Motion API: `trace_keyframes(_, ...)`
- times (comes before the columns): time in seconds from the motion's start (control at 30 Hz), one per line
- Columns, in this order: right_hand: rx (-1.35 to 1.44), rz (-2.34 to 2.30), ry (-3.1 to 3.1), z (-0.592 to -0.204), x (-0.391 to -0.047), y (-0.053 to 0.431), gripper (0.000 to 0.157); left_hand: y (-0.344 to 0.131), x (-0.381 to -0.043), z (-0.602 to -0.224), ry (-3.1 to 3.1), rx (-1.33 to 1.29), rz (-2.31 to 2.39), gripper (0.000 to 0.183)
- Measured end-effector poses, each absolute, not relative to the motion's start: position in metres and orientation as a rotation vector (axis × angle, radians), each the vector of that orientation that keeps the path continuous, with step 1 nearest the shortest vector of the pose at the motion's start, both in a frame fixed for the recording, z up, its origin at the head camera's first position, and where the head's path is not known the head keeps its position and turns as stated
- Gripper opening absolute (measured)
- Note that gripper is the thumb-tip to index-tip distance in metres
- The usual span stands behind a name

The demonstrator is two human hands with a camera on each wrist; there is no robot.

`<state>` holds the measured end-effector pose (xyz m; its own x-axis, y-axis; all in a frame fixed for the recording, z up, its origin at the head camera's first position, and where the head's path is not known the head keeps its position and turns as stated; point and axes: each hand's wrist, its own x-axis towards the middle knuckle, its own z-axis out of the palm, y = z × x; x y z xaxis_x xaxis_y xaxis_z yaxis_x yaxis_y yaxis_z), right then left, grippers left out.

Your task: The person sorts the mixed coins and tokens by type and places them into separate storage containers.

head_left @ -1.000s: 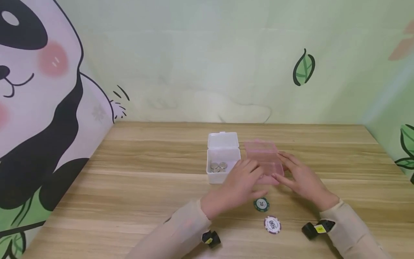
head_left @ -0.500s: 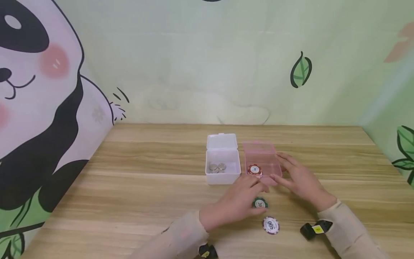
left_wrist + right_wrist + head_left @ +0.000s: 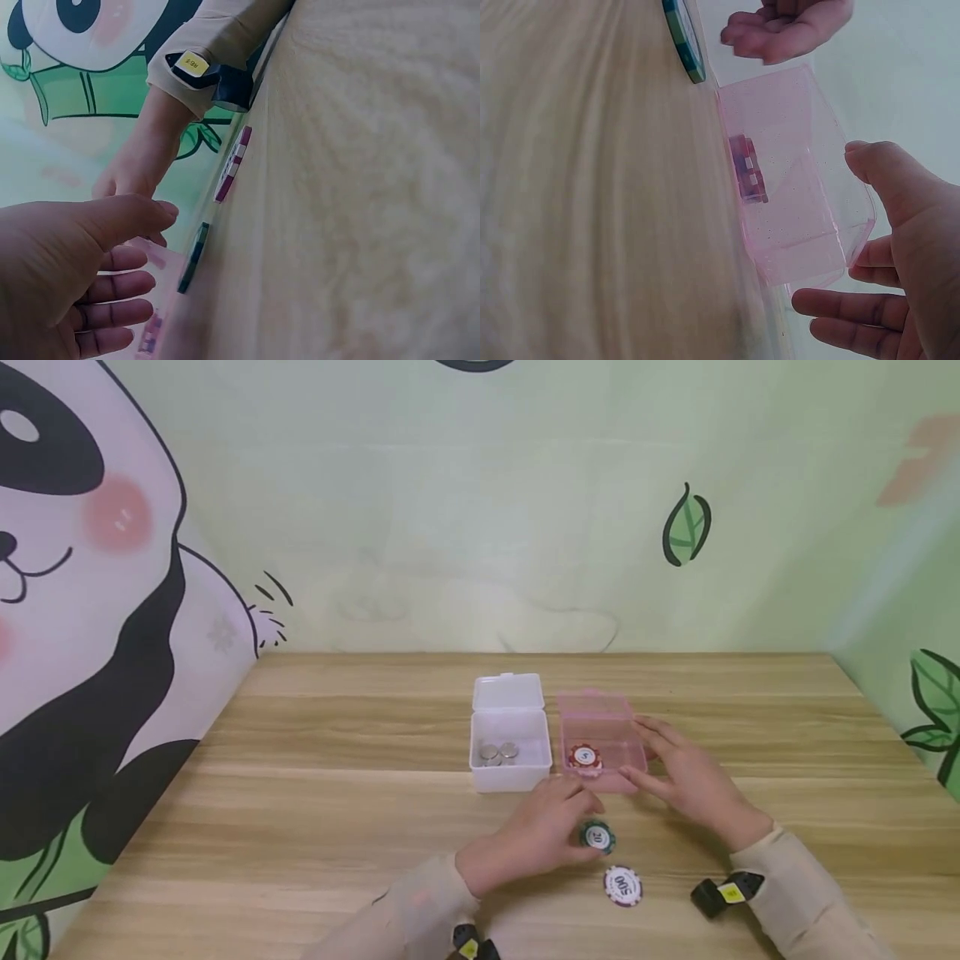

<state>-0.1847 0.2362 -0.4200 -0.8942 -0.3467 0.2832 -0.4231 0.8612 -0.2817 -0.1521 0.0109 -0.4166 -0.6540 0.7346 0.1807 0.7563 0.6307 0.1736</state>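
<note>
My left hand [image 3: 536, 828] hovers beside a green poker chip marked 20 [image 3: 597, 837]. In the left wrist view its fingers are loosely bent, and a gap separates them from that green chip [image 3: 194, 257] on the table. My right hand [image 3: 693, 781] holds the right side of an open pink clear plastic box [image 3: 618, 747], thumb at the front and fingers along the side. Inside the box lies a red chip marked 5 [image 3: 584, 757], on top of at least one other. Nearer to me is a white and purple chip marked 500 [image 3: 623, 886].
Left of the pink box stands an open white box [image 3: 512, 778] with several silver coins or discs [image 3: 491, 753] inside. Both lids are tipped back. The wooden table [image 3: 337, 827] meets a printed panda backdrop [image 3: 420, 527] at its far edge.
My left hand has come out of the pink box, leaving the red chip visible there, and has moved toward me to the green chip. My right hand has stayed at the box.
</note>
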Motion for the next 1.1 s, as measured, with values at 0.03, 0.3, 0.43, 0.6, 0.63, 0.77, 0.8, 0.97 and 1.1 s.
trace_keyframes(0.03, 0.590, 0.499, -2.812, -0.421, -0.185, 0.236, 0.067, 0.011, -0.152, -0.418, -2.753, -1.264, -0.362, 0.046)
trace_keyframes(0.3, 0.593, 0.499, -2.810, -0.420, -0.186, 0.234, 0.067, 0.008, -0.154, -0.429, -2.751, -1.275, -0.378, 0.044)
trace_keyframes(0.43, 0.595, 0.506, -2.808, -0.421, -0.186, 0.233, 0.067, 0.008, -0.153, -0.432, -2.749, -1.266, -0.391, 0.043)
trace_keyframes(0.6, 0.591, 0.506, -2.799, -0.422, -0.186, 0.235, 0.067, 0.009, -0.153, -0.434, -2.747, -1.254, -0.399, 0.041)
trace_keyframes(0.63, 0.593, 0.507, -2.796, -0.423, -0.187, 0.235, 0.067, 0.009, -0.153, -0.434, -2.747, -1.248, -0.398, 0.041)
trace_keyframes(0.77, 0.600, 0.504, -2.783, -0.423, -0.187, 0.236, 0.067, 0.010, -0.153, -0.435, -2.752, -1.240, -0.395, 0.039)
trace_keyframes(0.8, 0.599, 0.505, -2.786, -0.423, -0.187, 0.236, 0.068, 0.010, -0.154, -0.435, -2.751, -1.240, -0.392, 0.039)
trace_keyframes(0.97, 0.602, 0.519, -2.802, -0.423, -0.187, 0.237, 0.068, 0.011, -0.155, -0.437, -2.767, -1.229, -0.388, 0.036)
trace_keyframes(1.1, 0.606, 0.526, -2.808, -0.423, -0.187, 0.238, 0.068, 0.012, -0.157, -0.438, -2.771, -1.221, -0.401, 0.037)
